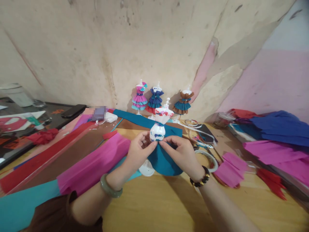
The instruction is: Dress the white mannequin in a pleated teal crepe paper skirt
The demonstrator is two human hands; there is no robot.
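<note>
A small white mannequin [158,131] with red and blue patches stands upright at the middle, between my hands. Teal paper [166,161] hangs below it, its upper edge at the mannequin's lower front. My left hand [142,146] pinches that edge from the left, thumb and fingertips together. From the right, my right hand [177,149] pinches the same edge close beside the left thumb. The fingertips of both hands nearly meet. The underside of the mannequin is hidden behind the paper and fingers.
Three dressed mannequins [155,98] stand by the wall. Crepe paper strips [94,161] lie at left, folded papers [282,129] at right. A tape roll [209,161], a phone [206,132] and a white disc [146,168] lie near my hands.
</note>
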